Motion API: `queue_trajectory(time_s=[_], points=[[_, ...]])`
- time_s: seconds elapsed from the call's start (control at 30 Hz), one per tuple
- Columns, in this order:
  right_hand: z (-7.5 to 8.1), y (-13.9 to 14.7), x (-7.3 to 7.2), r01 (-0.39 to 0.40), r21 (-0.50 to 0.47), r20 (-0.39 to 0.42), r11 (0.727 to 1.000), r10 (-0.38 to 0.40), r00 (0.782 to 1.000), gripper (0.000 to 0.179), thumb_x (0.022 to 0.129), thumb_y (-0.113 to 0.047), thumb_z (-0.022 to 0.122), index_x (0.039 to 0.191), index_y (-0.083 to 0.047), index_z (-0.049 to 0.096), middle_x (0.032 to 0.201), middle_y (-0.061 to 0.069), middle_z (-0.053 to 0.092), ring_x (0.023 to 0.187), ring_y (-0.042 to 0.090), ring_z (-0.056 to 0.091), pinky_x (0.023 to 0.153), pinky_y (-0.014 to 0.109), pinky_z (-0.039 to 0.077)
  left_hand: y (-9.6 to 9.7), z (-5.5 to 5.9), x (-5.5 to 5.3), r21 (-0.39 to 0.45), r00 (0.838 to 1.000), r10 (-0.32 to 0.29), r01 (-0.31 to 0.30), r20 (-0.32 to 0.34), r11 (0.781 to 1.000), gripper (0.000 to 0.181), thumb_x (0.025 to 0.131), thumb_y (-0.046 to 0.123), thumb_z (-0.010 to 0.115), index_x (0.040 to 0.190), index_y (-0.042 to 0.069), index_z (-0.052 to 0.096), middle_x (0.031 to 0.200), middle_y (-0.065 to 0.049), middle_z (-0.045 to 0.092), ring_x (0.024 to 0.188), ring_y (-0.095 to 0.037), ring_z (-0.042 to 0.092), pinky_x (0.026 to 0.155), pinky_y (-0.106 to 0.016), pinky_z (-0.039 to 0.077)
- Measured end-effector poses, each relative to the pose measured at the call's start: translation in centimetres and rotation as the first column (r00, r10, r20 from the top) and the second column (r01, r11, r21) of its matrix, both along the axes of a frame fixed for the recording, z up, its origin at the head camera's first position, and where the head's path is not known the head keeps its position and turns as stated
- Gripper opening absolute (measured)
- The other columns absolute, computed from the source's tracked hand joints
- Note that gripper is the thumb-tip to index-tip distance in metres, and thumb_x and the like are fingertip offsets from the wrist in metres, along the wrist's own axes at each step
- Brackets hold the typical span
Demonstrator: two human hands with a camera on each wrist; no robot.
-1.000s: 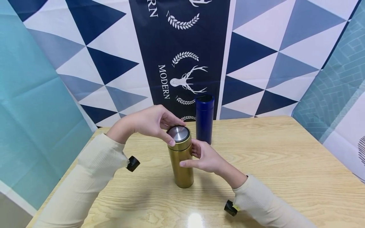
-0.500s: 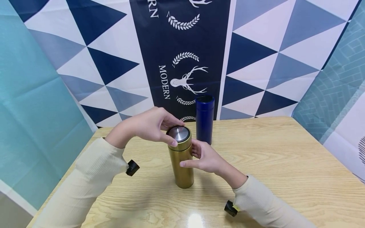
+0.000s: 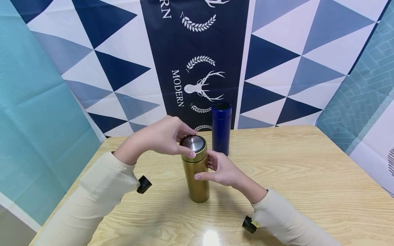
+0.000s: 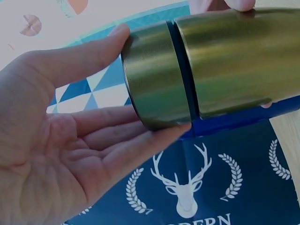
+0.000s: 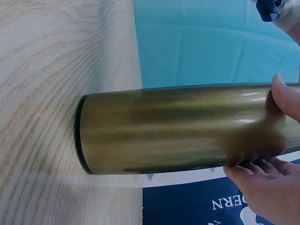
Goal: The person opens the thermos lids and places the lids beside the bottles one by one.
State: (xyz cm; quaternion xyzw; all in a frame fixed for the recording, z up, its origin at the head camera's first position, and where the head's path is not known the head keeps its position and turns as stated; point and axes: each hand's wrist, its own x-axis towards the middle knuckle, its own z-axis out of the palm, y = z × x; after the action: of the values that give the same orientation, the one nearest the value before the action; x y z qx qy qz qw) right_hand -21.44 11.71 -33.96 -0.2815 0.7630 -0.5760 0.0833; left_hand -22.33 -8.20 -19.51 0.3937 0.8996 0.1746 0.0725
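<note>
A gold thermos flask (image 3: 197, 184) stands upright on the table, and its gold lid (image 3: 198, 155) has a brushed silver top. My left hand (image 3: 160, 135) pinches the lid from the left, thumb on the near side and fingers on the far side. In the left wrist view, a dark band (image 4: 184, 70) runs between the lid and the body. My right hand (image 3: 223, 169) grips the upper body of the flask from the right; the right wrist view shows the thumb (image 5: 285, 96) and fingers on opposite sides. The flask's base (image 5: 83, 135) touches the table.
A dark blue flask (image 3: 221, 131) stands upright just behind the gold one, near the back of the wooden table (image 3: 292, 171). Patterned cloth hangs (image 3: 197, 44) behind the table, with teal cloth (image 3: 40, 102) on the left side. Small black devices sit at both cuffs.
My left hand has shifted slightly, its thumb sliding rightward around the near edge of the lid. The right hand and both flasks have stayed in place.
</note>
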Motion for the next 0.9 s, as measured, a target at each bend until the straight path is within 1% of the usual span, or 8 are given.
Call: queue_trajectory(time_s=[0.13,0.23,0.4,0.57,0.67,0.77,0.83,0.9], points=[[0.1,0.0,0.1,0.005,0.005,0.005,1.0,-0.005,1.0,0.068,0.081,-0.016,0.077,0.138,0.0,0.044,0.134,0.018,0.058,0.125,0.031,0.056,0.111,0.047,0.041,0.3,0.0,0.3,-0.014,0.999,0.014,-0.015,-0.051,1.0,0.038,0.077,0.027,0.081,0.108,0.006,0.072,0.071,0.003,0.066,0.06,-0.007,0.051,0.056,-0.021,0.044],[0.1,-0.1,0.1,0.009,0.006,0.016,1.0,-0.01,1.0,0.068,0.08,-0.015,0.077,0.138,-0.002,0.044,0.135,0.016,0.057,0.126,0.03,0.056,0.111,0.046,0.041,0.4,0.1,0.6,-0.018,0.997,0.025,-0.026,-0.079,0.999,0.026,0.077,0.028,0.081,0.094,0.01,0.074,0.062,0.005,0.058,0.056,-0.006,0.047,0.052,-0.02,0.039],[0.0,-0.1,0.0,0.01,0.005,0.021,1.0,-0.01,1.0,0.067,0.08,-0.015,0.077,0.137,-0.002,0.045,0.134,0.016,0.058,0.126,0.03,0.056,0.111,0.046,0.041,0.6,0.1,0.9,-0.014,0.994,0.049,-0.05,-0.094,0.999,0.02,0.076,0.029,0.081,0.077,0.012,0.07,0.056,0.006,0.05,0.052,-0.006,0.042,0.05,-0.02,0.034],[-0.1,0.0,0.0,0.004,0.003,0.005,1.0,-0.004,1.0,0.066,0.081,-0.015,0.076,0.137,0.0,0.045,0.133,0.018,0.059,0.125,0.031,0.057,0.11,0.046,0.042,0.7,0.0,1.0,-0.003,0.992,0.069,-0.07,-0.103,0.998,0.021,0.075,0.031,0.081,0.073,0.013,0.069,0.056,0.006,0.05,0.051,-0.006,0.041,0.049,-0.02,0.033],[-0.2,0.0,0.0,0.006,0.005,0.003,1.0,-0.006,1.0,0.066,0.081,-0.015,0.076,0.137,0.0,0.045,0.133,0.018,0.059,0.125,0.031,0.057,0.11,0.045,0.043,0.6,-0.1,0.9,0.009,0.992,0.095,-0.095,-0.088,0.995,0.025,0.075,0.032,0.081,0.084,0.011,0.072,0.065,0.005,0.061,0.058,-0.007,0.049,0.055,-0.021,0.041],[-0.2,0.0,-0.1,0.009,0.009,-0.002,1.0,-0.009,1.0,0.066,0.081,-0.015,0.076,0.137,0.0,0.045,0.132,0.018,0.059,0.124,0.03,0.057,0.11,0.045,0.043,0.2,-0.3,0.9,0.014,0.99,0.126,-0.125,-0.063,0.992,0.039,0.075,0.036,0.081,0.101,0.008,0.072,0.088,0.0,0.073,0.076,-0.011,0.064,0.069,-0.025,0.054],[-0.2,0.0,-0.1,0.01,0.01,-0.004,1.0,-0.01,1.0,0.066,0.081,-0.015,0.077,0.137,0.0,0.045,0.132,0.018,0.06,0.124,0.03,0.057,0.109,0.045,0.043,0.0,-0.3,0.7,0.009,0.988,0.149,-0.149,-0.032,0.989,0.053,0.075,0.038,0.08,0.116,0.006,0.067,0.112,-0.005,0.072,0.096,-0.017,0.069,0.083,-0.031,0.057],[-0.2,0.0,0.0,0.013,0.014,-0.007,1.0,-0.013,1.0,0.065,0.08,-0.015,0.077,0.136,0.0,0.046,0.131,0.017,0.06,0.123,0.03,0.058,0.109,0.045,0.043,-0.3,-0.4,0.3,0.016,0.99,0.142,-0.142,0.014,0.99,0.062,0.075,0.039,0.081,0.125,0.006,0.062,0.127,-0.007,0.066,0.111,-0.022,0.067,0.093,-0.036,0.056]])
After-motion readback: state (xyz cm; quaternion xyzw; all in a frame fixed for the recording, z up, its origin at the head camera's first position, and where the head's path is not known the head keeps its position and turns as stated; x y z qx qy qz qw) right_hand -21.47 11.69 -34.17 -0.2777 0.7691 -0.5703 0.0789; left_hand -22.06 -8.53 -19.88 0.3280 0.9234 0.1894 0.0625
